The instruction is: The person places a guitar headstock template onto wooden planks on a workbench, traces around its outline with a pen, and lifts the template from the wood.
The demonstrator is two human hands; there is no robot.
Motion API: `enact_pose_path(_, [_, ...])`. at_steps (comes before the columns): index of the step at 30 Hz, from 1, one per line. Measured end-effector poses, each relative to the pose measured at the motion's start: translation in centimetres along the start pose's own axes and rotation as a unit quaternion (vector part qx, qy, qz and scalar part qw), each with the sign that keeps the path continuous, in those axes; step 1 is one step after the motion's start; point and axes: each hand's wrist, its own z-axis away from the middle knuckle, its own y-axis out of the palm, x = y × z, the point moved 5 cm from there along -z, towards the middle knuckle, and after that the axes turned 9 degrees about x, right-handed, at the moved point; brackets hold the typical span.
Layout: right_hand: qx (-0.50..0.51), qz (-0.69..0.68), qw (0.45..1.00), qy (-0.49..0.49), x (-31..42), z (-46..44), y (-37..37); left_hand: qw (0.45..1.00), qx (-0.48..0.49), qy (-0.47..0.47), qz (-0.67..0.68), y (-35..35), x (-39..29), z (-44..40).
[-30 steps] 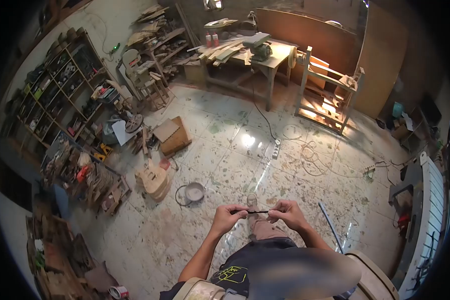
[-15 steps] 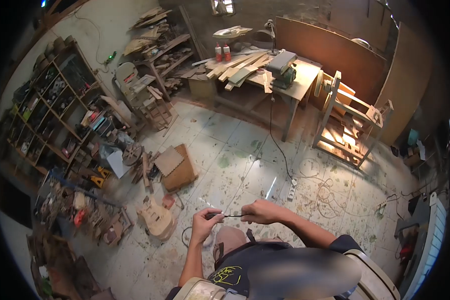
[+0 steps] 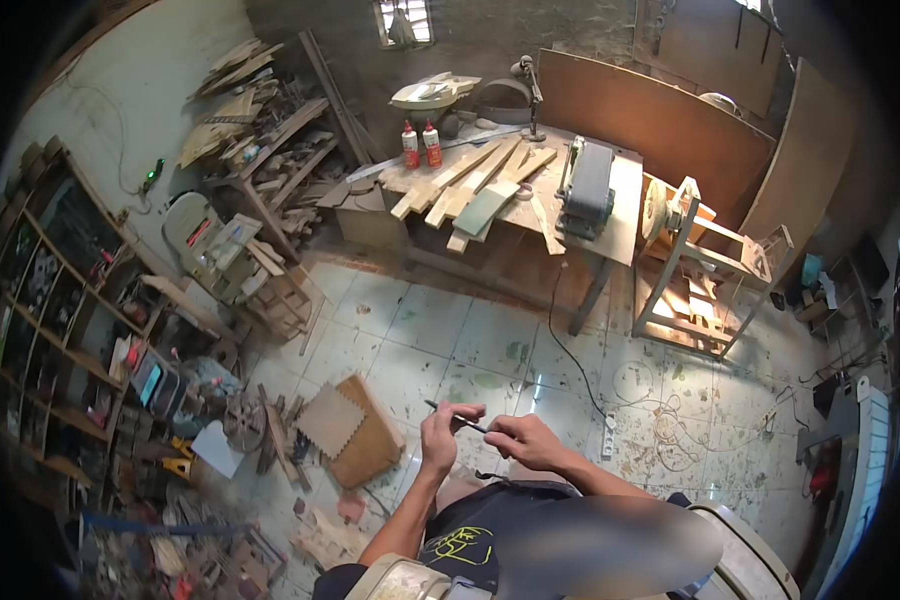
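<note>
Head view: nearest me, on the near side of the wooden table (image 3: 625,205) that I take as my landmark, I see the dark shirt (image 3: 460,545) with its yellow-green print. Just beyond it, well short of the table, both hands meet over one thin dark rod (image 3: 473,425), slanting between them. My feed shows the left hand (image 3: 438,437) gripping the rod between thumb and fingers, one end sticking out past the hand on the side away from the right. The right hand (image 3: 526,440) is curled, pinching the other end between thumb and forefinger.

On the tiled floor, in front of the table's left end, I make out a brown box (image 3: 375,455) with a notch-edged sheet (image 3: 331,424) leaning over it. Before the table's right end lies a white power strip (image 3: 608,437), and a dark cable (image 3: 560,325) runs to it from the table's front edge.

On the tabletop I see pale wooden strips (image 3: 480,185) jutting over the front edge, a belt sander (image 3: 586,190) to their right, and two red-and-white bottles (image 3: 420,147) behind their left part. Right of the table stands a wooden frame (image 3: 660,318); left of it, a rack (image 3: 288,130) heaped with offcuts. Behind the table rises a broad brown panel (image 3: 650,110).
</note>
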Motion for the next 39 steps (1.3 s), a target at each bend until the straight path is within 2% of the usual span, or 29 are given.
enact_pose_path(1, [-0.005, -0.061, 0.998, 0.014, -0.2, -1.9, -1.3, 0.999, 0.032, -0.003, 0.007, -0.5, -1.1, -2.7])
enact_pose_path(2, [0.008, -0.197, 0.98, 0.007, -0.5, -3.4, -2.1, 0.998, 0.063, -0.009, 0.013, -0.6, -1.9, -4.9])
enact_pose_path(5, [0.025, -0.33, 0.944, 0.004, -0.4, -8.6, -4.6, 0.989, 0.145, -0.019, 0.021, -2.8, -2.2, -11.5])
enact_pose_path(10, [0.029, -0.367, 0.93, -0.008, -4.1, -18.9, -9.6, 0.969, 0.231, -0.037, -0.079, -7.8, -1.1, -24.5])
enact_pose_path(13, [-0.031, -0.38, 0.924, -0.013, -5.5, -25.5, -15.4, 0.985, 0.159, -0.044, -0.05, -11.8, -1.4, -34.0])
enact_pose_path(17, [-0.091, -0.362, 0.928, 0.001, -7.7, -34.2, -24.8, 0.993, 0.018, -0.066, -0.098, -19.6, -4.8, -47.4])
enact_pose_path(22, [-0.12, -0.29, 0.949, -0.024, -6.5, -43.7, -35.2, 0.977, -0.028, 0.053, -0.203, -27.4, -10.9, -63.8])
enact_pose_path(25, [-0.143, -0.315, 0.938, -0.018, -5.8, -46.6, -39.1, 0.961, -0.018, 0.101, -0.257, -29.1, -14.0, -73.9])
enact_pose_path(26, [-0.172, -0.321, 0.931, -0.014, -6.5, -47.2, -40.0, 0.934, -0.018, 0.104, -0.341, -28.9, -15.5, -77.0])
enact_pose_path(29, [-0.284, -0.329, 0.9, -0.019, -7.9, -48.6, -41.5, 0.895, -0.01, 0.17, -0.413, -31.5, -16.0, -89.6])
enact_pose_path(30, [-0.307, -0.336, 0.891, -0.001, -7.9, -49.1, -41.7, 0.869, -0.007, 0.183, -0.46, -32.0, -16.3, -93.9])
enact_pose_path(32, [-0.369, -0.336, 0.866, 0.031, -8.6, -50.2, -41.8, 0.853, -0.012, 0.208, -0.478, -31.6, -17.6, -100.9])
enact_pose_path(35, [-0.459, -0.35, 0.814, 0.071, -8.1, -52.9, -40.6, 0.842, 0.005, 0.17, -0.511, -32.7, -16.3, -111.8])
enact_pose_path(37, [-0.51, -0.346, 0.782, 0.091, -7.0, -54.7, -39.8, 0.813, 0.027, 0.144, -0.564, -32.5, -14.8, -117.1])
enact_pose_path(39, [-0.531, -0.336, 0.772, 0.099, -6.4, -56.5, -39.7, 0.791, 0.048, 0.137, -0.595, -32.3, -13.0, -122.0])
